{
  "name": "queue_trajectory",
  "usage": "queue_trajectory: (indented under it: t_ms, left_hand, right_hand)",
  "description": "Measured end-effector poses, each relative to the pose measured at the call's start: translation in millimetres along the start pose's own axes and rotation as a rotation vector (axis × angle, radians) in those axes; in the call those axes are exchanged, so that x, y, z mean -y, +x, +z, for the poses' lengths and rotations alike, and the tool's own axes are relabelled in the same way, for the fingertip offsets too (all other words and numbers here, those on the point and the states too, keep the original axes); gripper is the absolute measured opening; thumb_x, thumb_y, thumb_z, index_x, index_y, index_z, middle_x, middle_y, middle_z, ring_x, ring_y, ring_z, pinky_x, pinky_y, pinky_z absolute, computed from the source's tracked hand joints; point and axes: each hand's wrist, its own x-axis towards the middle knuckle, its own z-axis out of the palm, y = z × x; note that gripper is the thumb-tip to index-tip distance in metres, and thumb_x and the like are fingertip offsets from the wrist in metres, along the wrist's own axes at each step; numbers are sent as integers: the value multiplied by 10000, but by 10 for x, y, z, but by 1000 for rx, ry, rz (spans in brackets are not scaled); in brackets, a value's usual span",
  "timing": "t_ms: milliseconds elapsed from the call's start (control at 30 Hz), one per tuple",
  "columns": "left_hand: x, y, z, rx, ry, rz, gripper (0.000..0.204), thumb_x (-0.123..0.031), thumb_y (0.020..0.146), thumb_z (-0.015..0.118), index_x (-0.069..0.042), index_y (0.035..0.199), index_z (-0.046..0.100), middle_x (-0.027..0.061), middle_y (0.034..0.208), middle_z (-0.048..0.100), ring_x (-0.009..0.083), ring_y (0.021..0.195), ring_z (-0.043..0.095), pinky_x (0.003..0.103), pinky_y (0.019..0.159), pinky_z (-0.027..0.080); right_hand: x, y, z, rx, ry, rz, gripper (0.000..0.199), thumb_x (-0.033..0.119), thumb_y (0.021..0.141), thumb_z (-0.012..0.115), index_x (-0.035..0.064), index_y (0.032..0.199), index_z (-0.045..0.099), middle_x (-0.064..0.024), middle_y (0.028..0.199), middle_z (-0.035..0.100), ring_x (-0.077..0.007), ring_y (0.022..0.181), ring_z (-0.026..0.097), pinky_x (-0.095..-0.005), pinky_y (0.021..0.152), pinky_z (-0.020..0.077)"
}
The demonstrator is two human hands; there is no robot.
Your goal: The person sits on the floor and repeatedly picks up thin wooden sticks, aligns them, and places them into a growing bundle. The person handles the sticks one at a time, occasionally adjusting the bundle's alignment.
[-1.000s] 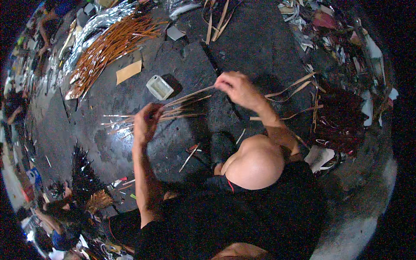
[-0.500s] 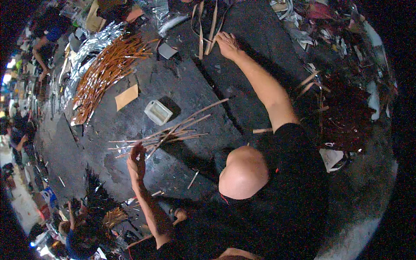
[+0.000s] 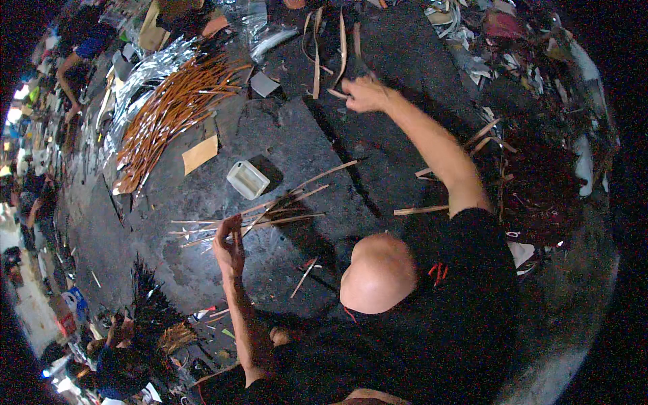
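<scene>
My left hand [image 3: 229,248] is closed in a pinch at the near left end of a loose pile of thin pale-brown strips [image 3: 300,194] on the dark floor. What its fingertips hold, if anything, is hidden. Farther off, my right hand [image 3: 366,94] is closed on a flat light-brown strip [image 3: 337,93], one end of which sticks out to the left of the fingers. Beyond that hand lie more flat strips, some curled [image 3: 316,57] and one slightly bowed [image 3: 342,44]. A small whitish rectangular tray [image 3: 248,180] sits just past the pile.
A bundle of shiny orange-brown strips [image 3: 172,104] lies far left beside silvery ones [image 3: 155,61]. Nearby are a tan card piece [image 3: 200,154] and a grey square piece [image 3: 264,85]. Scraps [image 3: 523,67] heap up at the right. Other people [image 3: 125,361] are along the left.
My right hand has drawn back nearer and closed on a strip; the far strips have shifted apart. My left hand has moved slightly right along the pile.
</scene>
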Motion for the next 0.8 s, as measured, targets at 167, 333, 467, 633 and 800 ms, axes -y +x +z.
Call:
queue_trajectory:
  t_ms: [167,333,467,633,800]
  left_hand:
    - [-572,61,735,271,-338,-76,227,-136,916,574,11,1084,612,96,1011,648,154,932,605,280,840,463]
    - [-1559,151,1215,339,-478,-317,265,-226,937,558,10,1053,591,59,898,612,125,798,585,236,703,452]
    - [-1541,276,1198,185,-586,-123,255,-239,938,559,6,1001,592,20,796,577,105,726,553,237,651,437]
    - [-1926,0,816,181,-568,125,170,-152,900,615,0,976,613,46,851,649,95,793,591,236,717,471]
    - [-1897,-50,521,52,-586,138,176,-162,887,637,0,950,614,37,815,642,92,741,580,225,683,467]
  right_hand:
    - [344,-841,497,-75,330,-118,259,109,820,510,68,1074,542,-218,857,638,-400,817,621,-494,730,485]
    - [1243,-1526,506,-704,399,-279,403,47,826,526,100,1225,497,-168,922,606,-376,744,624,-429,611,536]
    - [1540,-1916,373,-663,508,-222,474,67,820,637,73,1261,462,-115,935,615,-237,784,634,-341,678,532]
    - [1773,-1963,-66,-471,1200,-354,468,226,864,656,59,1249,449,-93,978,604,-159,826,598,-297,710,494]
    - [2074,-1987,-545,-479,1121,-494,321,169,830,679,36,1082,531,-85,877,631,-169,779,627,-327,690,503]
